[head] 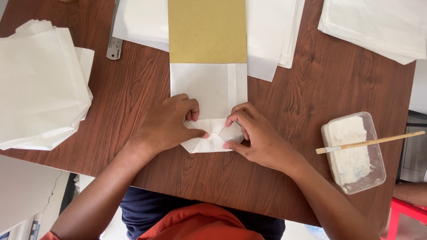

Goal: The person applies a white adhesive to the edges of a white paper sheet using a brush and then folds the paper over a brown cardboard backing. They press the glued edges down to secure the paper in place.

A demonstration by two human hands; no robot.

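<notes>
— Paper bag [209, 89], white and flat, lies in the middle of the brown wooden table [320, 89], its far end covered by a tan card sheet [207, 30]. What's biggest around it?

— After the table, the stack of white paper [40, 84] at the left edge. Another white stack [378, 24] sits in the far right corner, and loose white sheets [271, 33] lie under and beside the card.

— And the hands?

— Both are on the near end of the bag, where the paper is folded into angled flaps [209, 141]. The left hand [167, 124] lies curled over the left side of the fold, thumb stretched toward the centre, pressing the paper down. The right hand [258, 135] is bent over the right side, fingertips pinching and pressing a flap. Neither has lifted anything off the table.

— Smaller things?

— A clear plastic tub [356, 153] of white paste stands near the right edge, well apart from the bag. A thin wooden brush [369, 143] rests across its rim, bristles to the left. A metal ruler [114, 44] shows at the far left of the sheets, partly tucked under them.
</notes>
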